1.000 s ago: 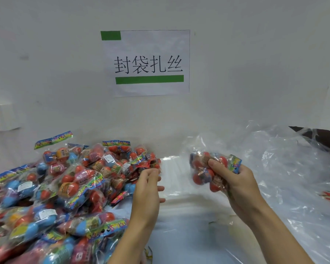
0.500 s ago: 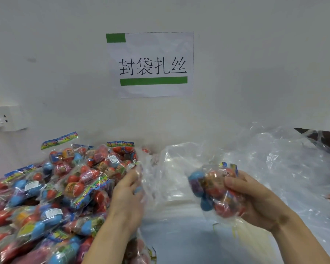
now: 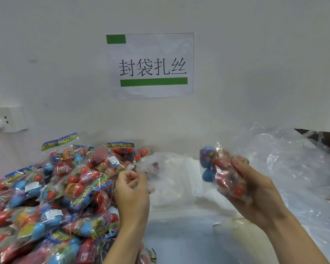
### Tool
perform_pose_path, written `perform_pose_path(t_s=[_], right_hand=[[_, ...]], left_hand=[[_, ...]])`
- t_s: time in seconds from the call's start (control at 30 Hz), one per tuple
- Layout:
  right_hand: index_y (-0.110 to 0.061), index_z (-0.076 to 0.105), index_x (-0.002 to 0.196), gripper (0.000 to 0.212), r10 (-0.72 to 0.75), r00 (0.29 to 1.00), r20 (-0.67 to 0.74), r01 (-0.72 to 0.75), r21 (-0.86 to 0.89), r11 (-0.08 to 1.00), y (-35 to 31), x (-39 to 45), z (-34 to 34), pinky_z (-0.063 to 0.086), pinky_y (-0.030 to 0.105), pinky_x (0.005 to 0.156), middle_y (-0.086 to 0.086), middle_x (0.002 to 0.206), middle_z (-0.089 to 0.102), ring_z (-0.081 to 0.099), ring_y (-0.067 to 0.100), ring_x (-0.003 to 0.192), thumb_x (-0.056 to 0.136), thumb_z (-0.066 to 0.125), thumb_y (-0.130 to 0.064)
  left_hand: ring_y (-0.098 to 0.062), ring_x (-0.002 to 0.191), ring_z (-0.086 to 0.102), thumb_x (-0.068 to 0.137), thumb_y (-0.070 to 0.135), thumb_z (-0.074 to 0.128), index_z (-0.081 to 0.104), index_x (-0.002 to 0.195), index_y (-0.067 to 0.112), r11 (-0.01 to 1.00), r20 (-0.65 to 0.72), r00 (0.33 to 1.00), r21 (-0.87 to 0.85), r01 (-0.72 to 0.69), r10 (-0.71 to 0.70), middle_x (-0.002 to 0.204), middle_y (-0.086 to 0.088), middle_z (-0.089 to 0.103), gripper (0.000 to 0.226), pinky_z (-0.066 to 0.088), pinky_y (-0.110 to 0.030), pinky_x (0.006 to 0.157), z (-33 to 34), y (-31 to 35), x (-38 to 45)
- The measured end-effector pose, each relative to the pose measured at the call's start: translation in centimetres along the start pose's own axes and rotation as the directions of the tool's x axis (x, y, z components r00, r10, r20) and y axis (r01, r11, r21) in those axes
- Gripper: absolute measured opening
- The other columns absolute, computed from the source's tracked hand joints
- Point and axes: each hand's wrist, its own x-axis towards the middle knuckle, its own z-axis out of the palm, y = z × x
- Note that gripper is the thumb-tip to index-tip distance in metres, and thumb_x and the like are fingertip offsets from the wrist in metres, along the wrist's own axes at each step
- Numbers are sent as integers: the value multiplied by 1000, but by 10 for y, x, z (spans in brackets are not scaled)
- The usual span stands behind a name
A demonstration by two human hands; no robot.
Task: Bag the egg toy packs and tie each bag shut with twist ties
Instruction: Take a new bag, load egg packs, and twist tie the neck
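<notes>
Holding tight, your right hand [image 3: 250,189] has its fingers curled round a bunch of egg toy packs [image 3: 224,170]. Red eggs sit under your fingers, and blue and purple eggs stick out past your fingertips, on the side toward your other hand. The bunch is up in the air, above the white table [image 3: 179,235].

Your left hand [image 3: 131,191] is across from it, with a gap between the two. Its fingers and thumb are curled and pinch the edge of a clear plastic bag [image 3: 160,168]. The bag spreads out from that pinch toward your right hand. It looks blurry, so you cannot tell if its mouth is open.

Just behind your left hand and wrist, on the far side from the bunch, lies a big pile of egg packs [image 3: 55,197]. More clear plastic [image 3: 293,168] lies behind your right hand.

Up past both hands, a paper sign [image 3: 152,65] is stuck on the wall. A white wall socket [image 3: 8,119] is far out beyond the pile.
</notes>
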Motion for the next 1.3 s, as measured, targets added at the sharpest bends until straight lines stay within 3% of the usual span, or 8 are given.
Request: perform_pose_path(t_s=[0.13, 0.27, 0.5, 0.67, 0.9, 1.1, 1.2, 1.3], right_hand=[[2, 63, 124, 67, 192, 936, 294, -215, 49, 975, 2, -4, 11, 58, 33, 77, 31, 116, 60, 67, 36, 95, 70, 89, -28], [-9, 70, 119, 55, 321, 920, 223, -232, -349, 908, 11, -3, 20, 47, 63, 95, 33, 124, 63, 63, 48, 107, 70, 86, -26], [-22, 73, 115, 49, 174, 985, -10, -155, -501, 851, 21, 4, 20, 57, 44, 93, 13, 109, 75, 72, 34, 103, 68, 85, -34], [-21, 67, 114, 47, 22, 980, -197, -122, -515, 848, 23, 5, 21, 55, 31, 55, 13, 90, 77, 70, 28, 69, 70, 82, -28], [-24, 61, 108, 40, 72, 984, -166, -161, -617, 770, 31, 5, 26, 53, 30, 50, 10, 76, 74, 65, 24, 53, 76, 84, -15], [-26, 61, 96, 32, -299, 844, -445, -57, -630, 775, 49, 16, 36, 52, 26, 45, 2, 71, 73, 63, 18, 48, 75, 80, -12], [-24, 61, 97, 28, -323, 788, -524, -24, -551, 834, 59, 20, 39, 50, 24, 46, 5, 68, 72, 63, 20, 48, 78, 79, -15], [-16, 63, 98, 25, -274, 814, -512, -5, -478, 878, 61, 21, 41, 51, 31, 50, 9, 64, 71, 60, 23, 48, 80, 81, -16]], left_hand=[[-18, 66, 55, 94, 9, 61, 49, 78, 11, 992, 122, 989, 90, -94, 83, 73, -9, 56, 20, 53, -29, 51, 8, 1, -9], [-5, 65, 51, 94, 10, 63, 51, 77, 12, 970, 240, 950, 92, -227, 200, 68, 8, 53, 20, 44, -18, 64, 8, 5, -18], [1, 75, 58, 93, 6, 64, 56, 83, 19, 934, 273, 926, 170, -314, 262, 76, 10, 61, 18, 45, -11, 65, 7, 2, -16], [-3, 82, 61, 92, 11, 65, 59, 107, 24, 924, 291, 921, 204, -324, 259, 83, 7, 65, 21, 51, -24, 69, 9, -1, -15], [-6, 73, 60, 97, 18, 60, 66, 102, 28, 898, 327, 894, 212, -386, 307, 77, 7, 65, 12, 47, -21, 64, 10, 0, -19], [-11, 71, 60, 95, 20, 64, 62, 96, 34, 838, 474, 794, 186, -513, 381, 72, 5, 64, 13, 47, -26, 58, 13, -1, -24], [-12, 77, 60, 88, 25, 68, 55, 111, 37, 834, 531, 764, 175, -523, 367, 73, 6, 63, 28, 45, -19, 65, 15, -5, -29], [-10, 78, 59, 84, 38, 70, 46, 125, 37, 863, 496, 814, 220, -454, 302, 72, 6, 60, 48, 41, -16, 67, 16, -7, -28]])
